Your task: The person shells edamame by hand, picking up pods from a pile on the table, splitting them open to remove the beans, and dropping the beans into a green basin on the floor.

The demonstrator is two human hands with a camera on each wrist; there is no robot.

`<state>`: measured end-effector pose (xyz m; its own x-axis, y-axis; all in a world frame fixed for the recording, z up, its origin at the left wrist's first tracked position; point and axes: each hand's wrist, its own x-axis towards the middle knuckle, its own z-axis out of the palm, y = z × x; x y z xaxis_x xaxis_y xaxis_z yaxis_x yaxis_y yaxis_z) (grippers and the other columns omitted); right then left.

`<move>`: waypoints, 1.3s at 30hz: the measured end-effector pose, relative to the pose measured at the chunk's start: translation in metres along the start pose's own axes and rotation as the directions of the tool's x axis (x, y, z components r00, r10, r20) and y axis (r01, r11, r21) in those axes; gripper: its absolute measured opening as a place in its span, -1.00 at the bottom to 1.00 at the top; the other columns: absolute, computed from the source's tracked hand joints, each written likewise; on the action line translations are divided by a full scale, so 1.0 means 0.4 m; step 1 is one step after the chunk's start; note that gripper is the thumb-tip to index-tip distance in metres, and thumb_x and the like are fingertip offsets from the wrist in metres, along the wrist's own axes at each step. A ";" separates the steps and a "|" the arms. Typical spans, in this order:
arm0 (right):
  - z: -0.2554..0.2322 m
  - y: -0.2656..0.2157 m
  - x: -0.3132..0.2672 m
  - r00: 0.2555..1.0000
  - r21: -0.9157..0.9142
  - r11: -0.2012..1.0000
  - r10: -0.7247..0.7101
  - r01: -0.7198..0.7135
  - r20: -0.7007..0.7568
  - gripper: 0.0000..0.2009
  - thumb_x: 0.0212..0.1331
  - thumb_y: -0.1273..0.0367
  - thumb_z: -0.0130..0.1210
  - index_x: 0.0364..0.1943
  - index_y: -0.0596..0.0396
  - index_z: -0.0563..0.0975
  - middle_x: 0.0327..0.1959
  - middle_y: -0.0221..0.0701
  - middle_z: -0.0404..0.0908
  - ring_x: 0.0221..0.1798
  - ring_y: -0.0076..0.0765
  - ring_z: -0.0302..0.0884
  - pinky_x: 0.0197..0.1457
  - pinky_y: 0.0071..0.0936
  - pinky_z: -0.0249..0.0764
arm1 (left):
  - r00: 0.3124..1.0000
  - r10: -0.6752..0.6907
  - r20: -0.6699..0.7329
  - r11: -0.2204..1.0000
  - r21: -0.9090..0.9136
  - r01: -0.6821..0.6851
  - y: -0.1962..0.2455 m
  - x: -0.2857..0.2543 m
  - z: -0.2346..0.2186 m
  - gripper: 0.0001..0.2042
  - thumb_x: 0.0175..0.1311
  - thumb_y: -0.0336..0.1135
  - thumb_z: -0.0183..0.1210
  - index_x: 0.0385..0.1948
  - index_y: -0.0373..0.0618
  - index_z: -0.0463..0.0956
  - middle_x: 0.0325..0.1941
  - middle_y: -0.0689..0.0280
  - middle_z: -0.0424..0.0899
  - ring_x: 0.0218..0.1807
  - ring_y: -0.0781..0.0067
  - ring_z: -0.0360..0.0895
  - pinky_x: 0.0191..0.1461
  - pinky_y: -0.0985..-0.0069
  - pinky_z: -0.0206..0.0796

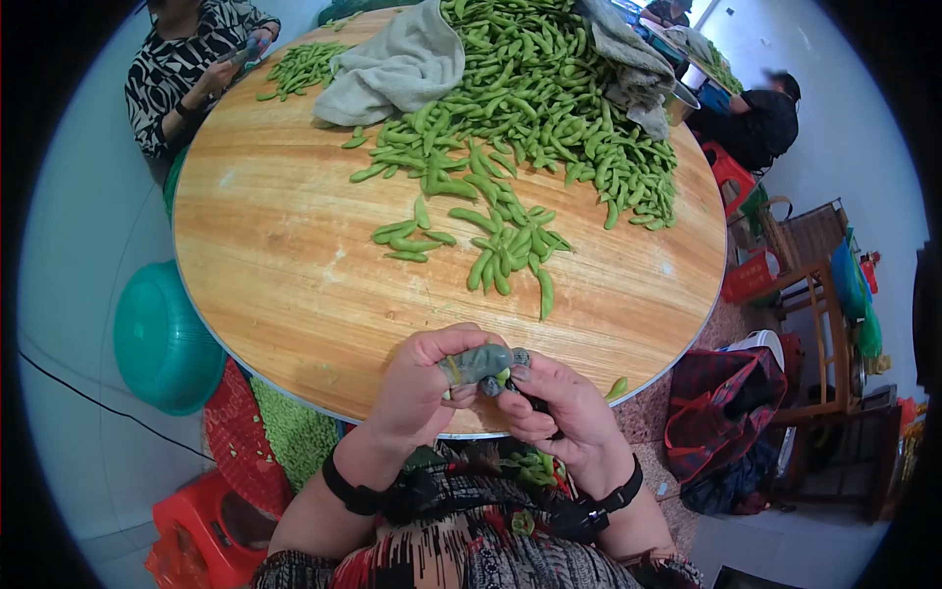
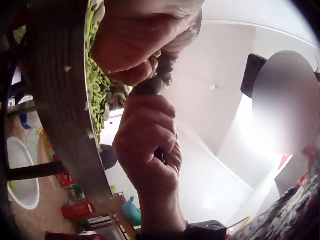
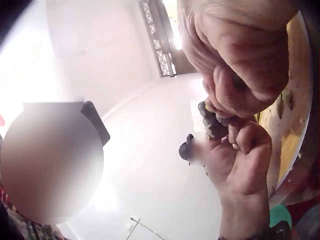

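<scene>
Close above the table's near edge, my two hands meet at the fingertips around a green soybean pod (image 1: 503,377), mostly hidden by the fingers. My left hand (image 1: 420,391) pinches it; a grey-green rubber finger cover (image 1: 476,364) with a yellow band sits on its thumb. From the other side my right hand (image 1: 571,407) pinches at the same spot, dark covers on its fingertips. The left wrist view shows the right hand (image 2: 147,142) with curled fingers beyond the left. In the right wrist view, a bit of green shows between the covered fingertips of the left hand (image 3: 242,162).
Soybean pods (image 1: 520,98) are heaped across the round wooden table (image 1: 294,255), with grey cloths (image 1: 402,64) on the heap. A loose pod (image 1: 617,389) lies by the right hand. Below left are shelled beans (image 1: 294,432), a green basin (image 1: 167,339) and a red stool (image 1: 211,530). Other people sit around.
</scene>
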<state>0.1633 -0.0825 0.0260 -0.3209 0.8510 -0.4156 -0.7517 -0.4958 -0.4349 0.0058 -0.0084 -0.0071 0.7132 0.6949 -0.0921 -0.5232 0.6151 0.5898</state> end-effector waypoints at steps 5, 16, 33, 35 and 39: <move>-0.001 0.002 0.030 0.972 -0.363 0.913 -0.226 0.187 -0.068 -0.86 0.26 0.37 -0.07 -0.34 0.15 0.44 -0.61 -0.53 0.40 -0.67 -0.77 0.16 -0.67 -0.79 0.06 | 0.982 0.116 -0.152 0.979 0.183 -0.088 -0.015 0.010 0.042 -0.83 0.05 -0.61 0.06 -0.29 -0.28 0.45 -0.32 0.32 0.51 -0.58 0.79 0.27 -0.58 0.83 0.04; 0.013 -0.075 0.067 0.933 -0.820 0.539 -0.359 0.191 -0.018 -0.84 0.18 0.33 -0.01 -0.45 0.12 0.49 -0.70 -0.50 0.46 -0.72 -0.55 0.34 -0.66 -0.57 0.22 | 0.937 0.214 -0.277 0.942 0.311 -0.123 0.056 0.050 0.048 -0.88 0.05 -0.61 0.03 -0.37 -0.24 0.44 -0.48 0.39 0.47 -0.55 0.72 0.29 -0.57 0.83 0.03; -0.050 -0.251 0.058 0.870 -0.802 -0.582 -0.318 0.134 0.376 -0.82 0.04 0.32 0.05 -0.47 0.18 0.48 -0.60 -0.16 0.51 -0.53 -0.05 0.49 -0.47 -0.22 0.38 | 0.971 -0.164 -0.174 0.560 0.794 0.237 0.067 0.058 0.114 -0.72 0.15 -0.35 0.17 -0.13 -0.25 0.48 -0.60 0.50 0.42 -0.67 0.80 0.18 -0.62 0.78 -0.02; -0.056 -0.227 0.044 0.855 -0.889 -0.409 -0.367 0.206 0.367 -0.80 0.05 0.32 0.07 -0.47 0.22 0.47 -0.59 -0.14 0.51 -0.56 -0.10 0.48 -0.48 -0.26 0.37 | 0.963 -0.008 -0.270 0.671 0.712 0.206 0.045 0.066 0.110 -0.71 0.15 -0.37 0.16 -0.09 -0.25 0.46 -0.59 0.48 0.42 -0.66 0.79 0.19 -0.62 0.79 -0.02; -0.051 -0.164 0.023 0.893 -0.937 0.140 -0.375 0.319 0.248 -0.81 0.10 0.35 0.07 -0.45 0.24 0.46 -0.68 -0.41 0.40 -0.61 -0.58 0.28 -0.53 -0.52 0.25 | 0.959 -0.043 -0.281 0.973 0.205 0.104 -0.008 0.077 0.089 -0.78 0.16 -0.37 0.15 -0.18 -0.21 0.48 -0.55 0.45 0.44 -0.63 0.77 0.22 -0.63 0.78 -0.04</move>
<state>0.2213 -0.0456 0.0341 -0.1478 0.9890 -0.0097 0.3320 0.0404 -0.9424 0.0461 -0.0020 0.0170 0.5751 0.7444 -0.3393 -0.3396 0.5945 0.7288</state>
